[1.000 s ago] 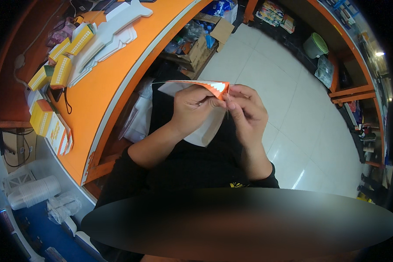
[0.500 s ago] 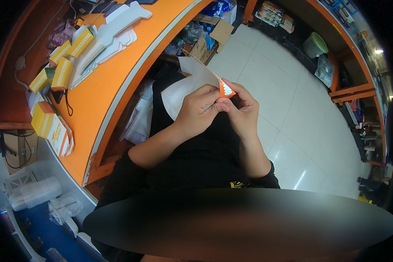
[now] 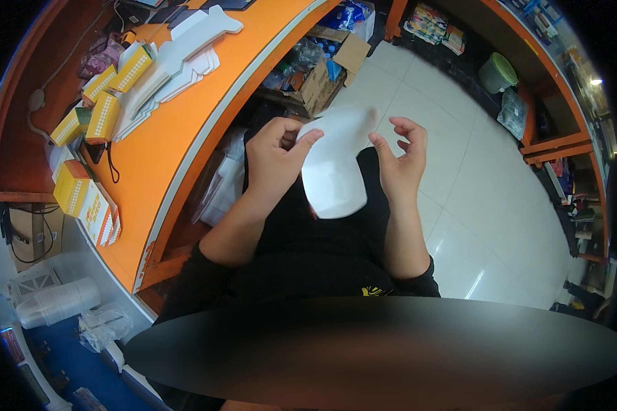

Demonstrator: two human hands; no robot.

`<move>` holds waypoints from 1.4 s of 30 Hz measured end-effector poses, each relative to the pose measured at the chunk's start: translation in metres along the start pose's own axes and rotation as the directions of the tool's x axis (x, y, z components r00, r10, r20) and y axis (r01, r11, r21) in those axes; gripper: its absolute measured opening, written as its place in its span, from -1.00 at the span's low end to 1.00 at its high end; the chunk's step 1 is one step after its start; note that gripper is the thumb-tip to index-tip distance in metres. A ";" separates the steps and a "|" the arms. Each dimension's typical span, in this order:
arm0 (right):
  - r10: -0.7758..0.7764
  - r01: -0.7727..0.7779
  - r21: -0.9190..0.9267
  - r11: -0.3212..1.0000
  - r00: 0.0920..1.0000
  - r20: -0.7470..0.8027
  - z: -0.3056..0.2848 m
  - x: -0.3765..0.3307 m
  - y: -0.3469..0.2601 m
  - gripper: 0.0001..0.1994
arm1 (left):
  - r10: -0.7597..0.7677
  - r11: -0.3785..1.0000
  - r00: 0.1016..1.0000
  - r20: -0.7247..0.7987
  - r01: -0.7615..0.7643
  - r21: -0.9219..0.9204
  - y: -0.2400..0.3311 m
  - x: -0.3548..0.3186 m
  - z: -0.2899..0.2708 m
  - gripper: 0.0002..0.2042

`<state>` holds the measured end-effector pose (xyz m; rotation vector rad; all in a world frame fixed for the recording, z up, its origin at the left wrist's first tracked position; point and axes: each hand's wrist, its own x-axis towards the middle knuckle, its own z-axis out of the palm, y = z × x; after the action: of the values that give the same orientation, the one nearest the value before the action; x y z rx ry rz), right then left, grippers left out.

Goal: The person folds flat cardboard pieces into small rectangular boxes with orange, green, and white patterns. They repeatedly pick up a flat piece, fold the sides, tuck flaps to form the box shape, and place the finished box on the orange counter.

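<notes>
A curved paperboard sheet [image 3: 334, 175] hangs over my lap, its plain white side up and a bit of orange showing at its lower left edge. My left hand [image 3: 275, 156] is closed on its left side, thumb on the white face and fingers behind. To the right, my right hand [image 3: 402, 163] is raised beside the sheet with nothing in it, thumb and bent fingers apart. The sheet's far right corner is blurred. On the orange counter lie a pile of flat white paperboard pieces [image 3: 159, 88] and several small yellow boxes [image 3: 103, 116].
The orange counter [image 3: 185, 130] runs along my left. A yellow, white and orange carton [image 3: 92, 205] stands near its front end. Beyond my hands is an open cardboard box [image 3: 325, 79]. A green bin [image 3: 498, 72] stands at the far right by the shelving.
The sheet has been turned from orange tip up to white side up, nearer my body. My right hand has let go of it and moved right; my left hand has shifted left, still gripping.
</notes>
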<state>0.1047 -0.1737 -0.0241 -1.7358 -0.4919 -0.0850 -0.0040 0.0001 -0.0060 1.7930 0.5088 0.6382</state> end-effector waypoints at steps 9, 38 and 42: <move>0.143 -0.349 0.515 0.783 0.907 0.396 0.011 -0.014 0.003 -0.71 | 0.491 0.860 0.855 0.165 -0.506 0.064 -0.001 -0.014 0.015 -0.88; -0.127 0.114 0.082 0.990 0.975 0.181 0.020 -0.027 -0.027 -0.92 | 0.344 0.900 0.939 0.027 -0.321 -0.296 0.004 -0.026 0.012 -0.93; -0.096 0.078 0.111 0.991 0.980 0.172 0.019 -0.026 -0.026 -0.92 | 0.407 0.908 0.911 0.061 -0.396 -0.138 0.007 -0.025 0.009 -0.94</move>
<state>0.0677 -0.1590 -0.0133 -1.6271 -0.6915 0.0326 -0.0169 -0.0241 -0.0053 1.8120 0.0308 0.8484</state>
